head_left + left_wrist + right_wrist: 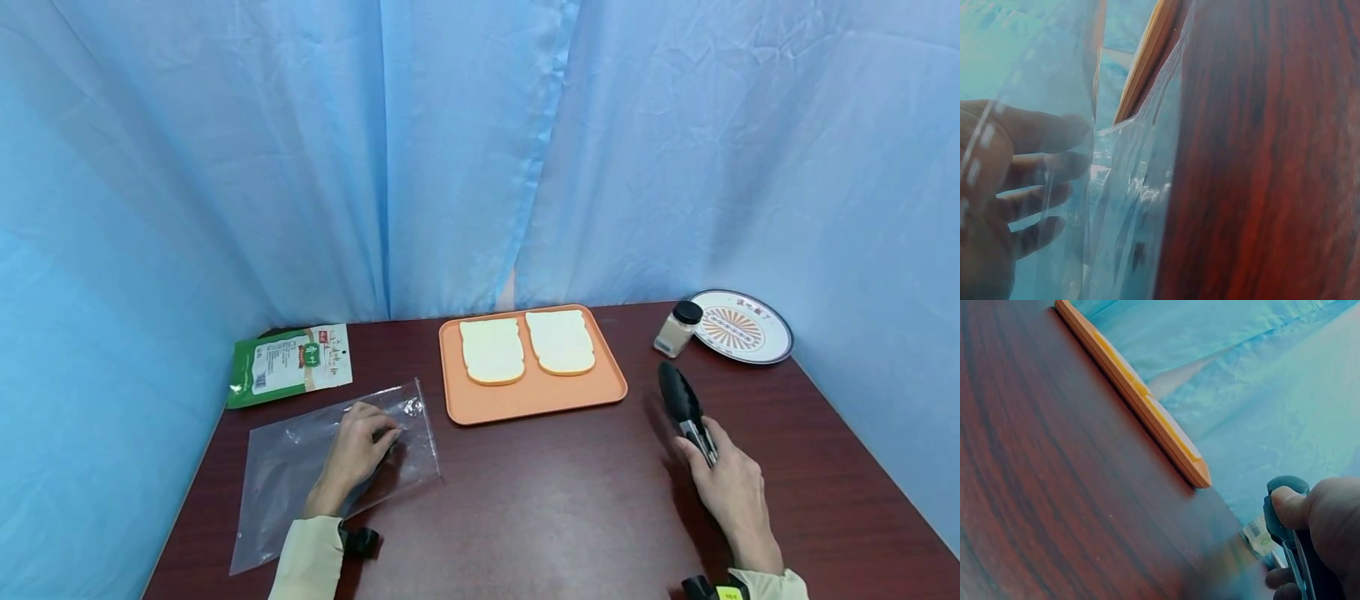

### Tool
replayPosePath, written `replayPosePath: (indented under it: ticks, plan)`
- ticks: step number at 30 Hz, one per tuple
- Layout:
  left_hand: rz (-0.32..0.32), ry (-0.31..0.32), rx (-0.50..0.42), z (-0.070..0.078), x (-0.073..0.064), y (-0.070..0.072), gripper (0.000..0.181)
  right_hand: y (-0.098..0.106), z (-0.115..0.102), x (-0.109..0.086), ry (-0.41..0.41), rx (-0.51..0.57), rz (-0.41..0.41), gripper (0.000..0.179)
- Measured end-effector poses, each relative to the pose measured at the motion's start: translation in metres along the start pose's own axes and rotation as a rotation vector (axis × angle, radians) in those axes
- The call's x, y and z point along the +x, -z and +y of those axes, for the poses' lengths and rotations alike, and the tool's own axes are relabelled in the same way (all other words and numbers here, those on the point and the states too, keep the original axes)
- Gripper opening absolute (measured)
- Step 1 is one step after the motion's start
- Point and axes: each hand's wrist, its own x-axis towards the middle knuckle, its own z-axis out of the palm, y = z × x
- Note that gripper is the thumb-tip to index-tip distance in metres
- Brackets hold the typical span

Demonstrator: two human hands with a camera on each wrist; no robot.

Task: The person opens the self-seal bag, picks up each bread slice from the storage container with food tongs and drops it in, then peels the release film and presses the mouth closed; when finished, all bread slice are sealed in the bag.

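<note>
My left hand (358,446) is at the clear plastic bag (288,467) and pinches its film between thumb and fingers near the bag's right end. In the left wrist view the fingers (1041,165) show through the bag's film (1129,206). On the right, my right hand (731,492) grips tongs (681,400) with black tips, which point away toward the back of the table. The right wrist view shows the thumb (1291,509) lying against the dark part of the tongs (1279,531).
An orange tray (525,408) with two bread slices (492,350) stands at the back middle. A green and white packet (288,362) lies at the back left. At the back right are a black-capped jar (677,329) and a patterned plate (742,327). Blue curtains (465,150) enclose the table.
</note>
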Motion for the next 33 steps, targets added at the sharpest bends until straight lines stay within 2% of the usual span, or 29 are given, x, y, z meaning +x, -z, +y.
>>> replayPosePath:
  ticks: [2,7,12,15,22,26,30,33]
  plan:
    - [0.013,-0.012,0.002,0.000,0.000,-0.001,0.007,0.000,-0.001,-0.001,-0.001,0.003,-0.005,0.060]
    - [0.032,-0.032,0.006,-0.001,-0.001,-0.001,0.009,0.003,-0.002,-0.001,0.012,0.013,-0.082,0.060]
    - [0.021,-0.027,0.003,-0.002,-0.001,0.000,0.007,0.003,-0.003,-0.002,0.061,-0.008,-0.090,0.061]
    - [0.010,-0.018,-0.004,-0.001,0.000,0.000,0.006,0.004,-0.004,-0.002,0.061,-0.037,-0.100,0.064]
    - [-0.004,-0.001,-0.003,0.000,0.000,0.001,0.005,0.004,-0.010,0.000,0.024,-0.078,-0.180,0.075]
    - [-0.007,0.006,-0.004,0.000,0.000,0.001,0.006,0.005,-0.015,0.000,0.003,-0.099,-0.226,0.089]
    - [-0.001,-0.004,-0.003,0.000,0.000,0.001,0.006,0.006,-0.023,0.001,-0.011,-0.122,-0.278,0.103]
    - [0.004,-0.016,0.000,-0.001,0.000,0.000,0.007,0.005,-0.028,0.000,-0.017,-0.125,-0.284,0.107]
